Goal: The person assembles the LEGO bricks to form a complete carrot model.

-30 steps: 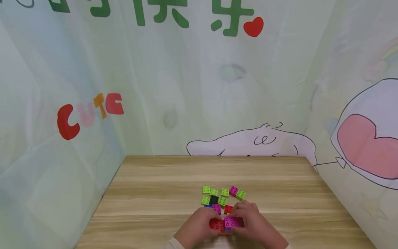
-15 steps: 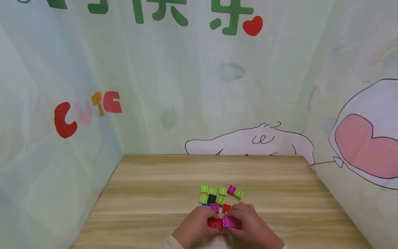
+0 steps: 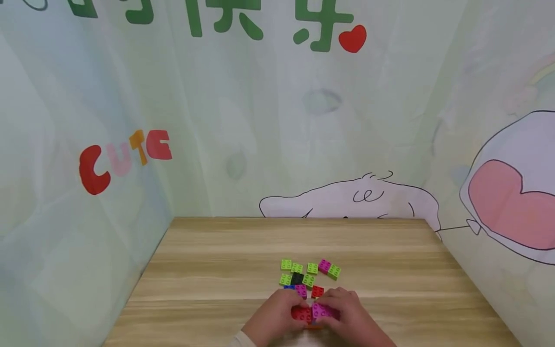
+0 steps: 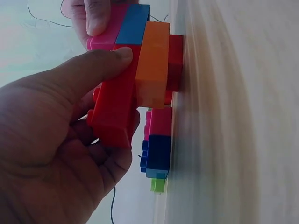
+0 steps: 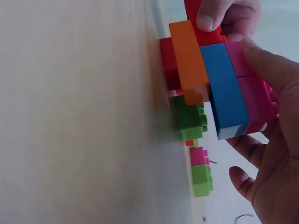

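My left hand [image 3: 276, 315] pinches a red brick [image 4: 114, 105] between thumb and fingers, thumb on its side. Beside it, my right hand [image 3: 354, 318] grips pink bricks [image 5: 254, 93] that sit on a long blue brick [image 5: 224, 88]. Both the red and the blue brick lie over an orange brick [image 5: 189, 60], in a stack with another red brick [image 4: 175, 63] low by the table. The blue brick's outer end overhangs the orange one. In the head view the hands cover much of the stack.
Behind the hands, loose bricks lie on the wooden table [image 3: 208, 279]: several lime green ones [image 3: 286, 264], a black one [image 3: 297, 278], a blue one beside a pink one [image 3: 301, 291], and a small red one [image 3: 318, 292]. A printed cloth [image 3: 208, 120] surrounds the table.
My right hand has edged slightly down and covers a bit more of the pink bricks. The left hand keeps its grip on the red brick. The loose bricks lie as before.
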The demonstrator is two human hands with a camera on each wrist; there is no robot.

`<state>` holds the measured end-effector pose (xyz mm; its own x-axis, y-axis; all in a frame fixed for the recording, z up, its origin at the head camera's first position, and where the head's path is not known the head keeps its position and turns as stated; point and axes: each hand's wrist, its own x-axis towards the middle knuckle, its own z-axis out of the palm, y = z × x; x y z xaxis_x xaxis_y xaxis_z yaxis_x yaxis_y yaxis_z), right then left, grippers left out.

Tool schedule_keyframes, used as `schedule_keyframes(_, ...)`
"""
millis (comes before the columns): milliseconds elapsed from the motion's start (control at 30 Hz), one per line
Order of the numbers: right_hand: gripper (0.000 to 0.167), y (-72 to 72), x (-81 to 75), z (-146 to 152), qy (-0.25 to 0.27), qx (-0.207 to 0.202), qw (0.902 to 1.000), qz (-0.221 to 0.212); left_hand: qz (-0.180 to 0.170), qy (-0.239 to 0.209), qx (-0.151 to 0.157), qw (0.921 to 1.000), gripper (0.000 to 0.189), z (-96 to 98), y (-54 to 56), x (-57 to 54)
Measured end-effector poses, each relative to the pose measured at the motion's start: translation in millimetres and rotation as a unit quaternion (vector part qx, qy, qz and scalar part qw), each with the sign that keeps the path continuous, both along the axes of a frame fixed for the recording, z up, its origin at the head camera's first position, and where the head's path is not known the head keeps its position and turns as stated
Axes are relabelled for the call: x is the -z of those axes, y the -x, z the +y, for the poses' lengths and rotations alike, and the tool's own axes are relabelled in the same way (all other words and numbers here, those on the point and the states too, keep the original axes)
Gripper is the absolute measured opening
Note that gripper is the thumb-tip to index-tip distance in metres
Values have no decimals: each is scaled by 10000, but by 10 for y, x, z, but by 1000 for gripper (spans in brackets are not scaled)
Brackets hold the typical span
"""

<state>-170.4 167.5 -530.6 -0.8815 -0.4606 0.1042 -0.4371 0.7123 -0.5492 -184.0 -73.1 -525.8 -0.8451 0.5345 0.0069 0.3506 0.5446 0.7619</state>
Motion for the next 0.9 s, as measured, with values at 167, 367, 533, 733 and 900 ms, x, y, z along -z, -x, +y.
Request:
schedule_keyframes(167,41,9,75,44,1001,253,9940,-368,183,-46,35,9998,28,-19,30,29)
schedule_keyframes(367,29,11,139,87,1407,152,9899,16,241,42,-708,9972,37,-133,146,55)
schedule_keyframes(533,30,2,147,115,1481,191,9888,64,797,222,-908,9924,37,-213,285,130)
schedule_keyframes(733,31,11,143,118,1520,185,9880,181,808,343,-739,9934,35,-204,397,220)
schedule_keyframes(900,31,12,136,119,1505,235,9883,91,671,323,-859,9935,33,-205,387,170)
